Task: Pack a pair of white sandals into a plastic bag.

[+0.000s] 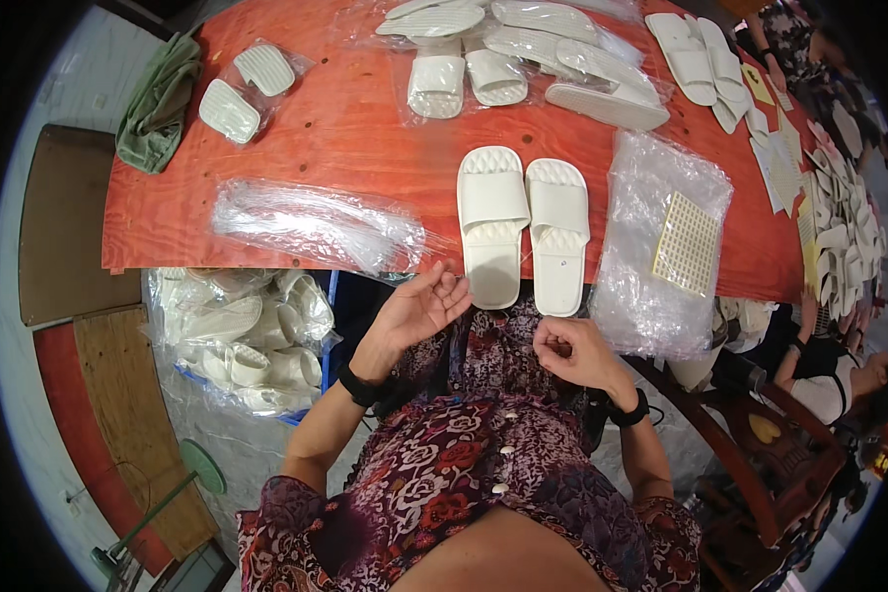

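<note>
A red wooden table [355, 148] runs out of view at the top. The white slipper pair [508, 232] lies at its near edge. The left hand [426, 306], fingers loosely parted, is beside one heel; the right hand [577, 353] curls near the other, though whether it pinches anything I cannot tell. Bagged slippers [252, 340] sit partly hidden below the tabletop.
</note>
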Demonstrator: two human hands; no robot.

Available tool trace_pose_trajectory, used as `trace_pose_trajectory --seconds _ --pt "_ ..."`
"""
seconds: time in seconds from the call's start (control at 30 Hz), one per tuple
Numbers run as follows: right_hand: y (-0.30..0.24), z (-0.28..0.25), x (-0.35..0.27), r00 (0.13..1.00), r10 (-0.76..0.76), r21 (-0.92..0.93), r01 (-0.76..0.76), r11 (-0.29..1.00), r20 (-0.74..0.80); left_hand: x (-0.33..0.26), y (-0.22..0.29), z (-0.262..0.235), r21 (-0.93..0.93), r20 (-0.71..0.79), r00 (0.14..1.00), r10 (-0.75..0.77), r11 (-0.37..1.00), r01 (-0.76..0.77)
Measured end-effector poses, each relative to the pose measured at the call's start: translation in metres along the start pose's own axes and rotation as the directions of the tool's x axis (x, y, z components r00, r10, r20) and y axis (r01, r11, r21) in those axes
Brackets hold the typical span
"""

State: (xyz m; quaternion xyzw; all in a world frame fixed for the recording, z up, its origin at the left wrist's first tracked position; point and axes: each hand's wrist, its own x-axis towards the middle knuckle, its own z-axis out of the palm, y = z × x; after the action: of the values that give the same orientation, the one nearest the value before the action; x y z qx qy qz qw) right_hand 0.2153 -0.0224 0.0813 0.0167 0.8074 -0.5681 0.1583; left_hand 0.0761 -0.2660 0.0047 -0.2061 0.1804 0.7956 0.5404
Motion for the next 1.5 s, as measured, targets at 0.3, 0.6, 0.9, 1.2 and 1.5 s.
trace_pose_trajectory --seconds 0.3,0.6,0.9,1.2,1.5 --pt "0.032 -0.017 -0.018 0.993 0.111 0.049 -0.112 0.993 0.027 -0.016 0.035 -0.008 -0.060 -0.033 0.976 0.217 0.974 -0.219" --pt "0.062 -0.042 -0.021 0.962 0.273 0.228 -0.261 0.938 -0.024 -0.038 0.060 0.002 0.572 -0.190 0.948 0.257 0.814 -0.107" --pt "0.022 -0.028 0.043 0.998 -0.068 -0.224 0.067 0.972 0.006 0.037 -0.018 0.046 0.985 0.163 0.982 0.096 -0.063 -0.158" --pt "0.042 -0.016 0.048 0.906 -0.012 -0.039 -0.004 0.999 -0.423 0.060 -0.034 0.038 0.960 0.075 0.976 0.202 0.249 -0.125" --pt "0.063 0.035 0.066 0.838 0.188 0.374 0.020 0.927 -0.512 0.076 -0.038 0.037 0.926 0.076 0.977 0.201 0.348 -0.144"
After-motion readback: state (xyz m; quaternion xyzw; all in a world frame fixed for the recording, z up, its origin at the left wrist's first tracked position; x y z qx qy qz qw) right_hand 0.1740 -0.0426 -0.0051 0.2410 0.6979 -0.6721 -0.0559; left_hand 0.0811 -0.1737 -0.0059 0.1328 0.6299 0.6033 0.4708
